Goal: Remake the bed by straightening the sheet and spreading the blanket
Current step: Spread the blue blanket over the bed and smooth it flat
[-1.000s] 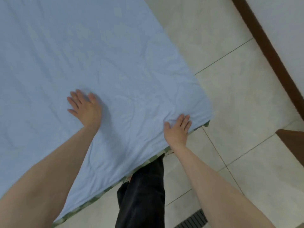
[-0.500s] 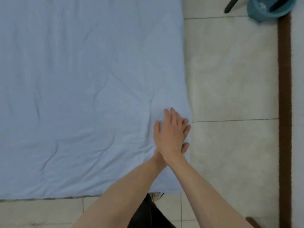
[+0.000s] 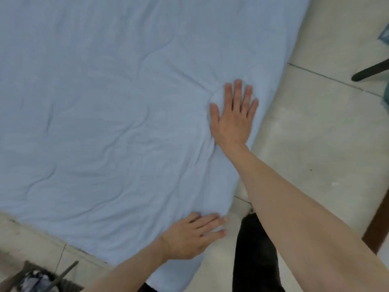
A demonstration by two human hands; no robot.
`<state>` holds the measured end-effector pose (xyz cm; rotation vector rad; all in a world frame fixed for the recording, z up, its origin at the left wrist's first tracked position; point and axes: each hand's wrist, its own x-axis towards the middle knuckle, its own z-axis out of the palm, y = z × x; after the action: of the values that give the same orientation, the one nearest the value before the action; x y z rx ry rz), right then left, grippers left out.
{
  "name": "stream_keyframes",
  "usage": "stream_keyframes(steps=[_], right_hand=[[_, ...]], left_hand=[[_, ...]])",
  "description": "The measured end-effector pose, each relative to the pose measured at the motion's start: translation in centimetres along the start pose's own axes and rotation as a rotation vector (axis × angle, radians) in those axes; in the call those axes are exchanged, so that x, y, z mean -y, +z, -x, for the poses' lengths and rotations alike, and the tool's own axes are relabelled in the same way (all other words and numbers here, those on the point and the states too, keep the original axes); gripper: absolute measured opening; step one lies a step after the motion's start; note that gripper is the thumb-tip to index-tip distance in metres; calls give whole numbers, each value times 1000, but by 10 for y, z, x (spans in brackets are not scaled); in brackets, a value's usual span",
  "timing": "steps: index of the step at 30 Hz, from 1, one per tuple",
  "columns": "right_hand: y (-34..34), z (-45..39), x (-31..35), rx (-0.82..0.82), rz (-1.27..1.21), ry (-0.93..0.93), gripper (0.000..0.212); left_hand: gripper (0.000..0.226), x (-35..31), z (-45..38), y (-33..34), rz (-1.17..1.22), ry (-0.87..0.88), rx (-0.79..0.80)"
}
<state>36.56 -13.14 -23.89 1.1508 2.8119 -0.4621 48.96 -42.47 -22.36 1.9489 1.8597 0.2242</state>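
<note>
So we've got the sheet (image 3: 109,106) laid over the bed, and it covers pretty much everything we can see of it, right out to the corner nearest us. Both hands are flat on it, fingers straight and slightly spread, holding nothing. The right hand (image 3: 232,114) presses down just inside the sheet's right edge, with creases fanning out from under its heel. The left hand (image 3: 192,236) sits at the sheet's near corner, fingertips reaching off the edge toward the floor (image 3: 315,144).

Stuff that could go sideways from here, as far as we can judge:

- Pushing with the right hand toward the edge might just shove the wrinkles into a ridge along that side instead of flattening them.
- If the left hand lets go of the corner while the right one sweeps, the whole corner could slide and bunch up, or drop off the side.
- There are long creases left of the right hand, toward the sheet's middle, that neither hand reaches. Easy to leave behind.
- Our leg (image 3: 252,260) stands right beside the sheet's near corner, so brushing it could drag the fabric.

No blanket in view, so that part looks not yet started.
</note>
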Motion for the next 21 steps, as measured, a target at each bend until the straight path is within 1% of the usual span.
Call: stream_keyframes(steps=[1, 2, 3, 5, 6, 7, 8, 9, 10, 11, 12, 13, 16, 17, 18, 19, 21], right_hand=[[-1, 2, 3, 6, -28, 9, 67], [-3, 5, 2, -3, -33, -17, 67], [-7, 10, -4, 18, -76, -22, 67], [-16, 21, -24, 102, -149, -46, 68], [-19, 30, -34, 155, -156, -70, 69], [-24, 34, -45, 221, -175, -113, 70], [-30, 36, -57, 276, -203, -180, 71], [-35, 36, -71, 319, -234, -265, 70], [-43, 33, -85, 372, -287, -343, 67], [-52, 26, -100, 403, -350, -386, 64], [-63, 14, -114, 408, -413, -365, 60], [-73, -2, -127, 366, -434, -284, 57], [-108, -69, -144, 237, -451, 119, 51], [-117, -91, -146, 202, -449, 191, 51], [-130, -111, -142, 195, -441, 209, 51], [-139, -131, -133, 174, -444, 158, 51], [-153, -172, -91, 159, -468, 9, 50]], left_hand=[[60, 6, -11, -12, 0, -92, -53], [62, 17, -24, -26, -6, -222, -114], [62, 35, -40, -40, -31, -413, -209], [64, 88, -77, -72, 27, -974, -384], [65, 119, -101, -87, 76, -1286, -492], [66, 149, -128, -102, 160, -1544, -588], [67, 175, -154, -114, 236, -1737, -641], [68, 196, -180, -123, 242, -1870, -662], [69, 211, -206, -131, 227, -1941, -643], [71, 220, -232, -136, 195, -1943, -625], [73, 223, -259, -141, 180, -1879, -594], [75, 225, -285, -144, 150, -1758, -568], [77, 214, -345, -150, 23, -1253, -396], [76, 214, -357, -152, -20, -1115, -359], [74, 215, -365, -159, -28, -1013, -320], [73, 216, -369, -169, -40, -936, -288], [69, 219, -373, -193, -53, -876, -194]])
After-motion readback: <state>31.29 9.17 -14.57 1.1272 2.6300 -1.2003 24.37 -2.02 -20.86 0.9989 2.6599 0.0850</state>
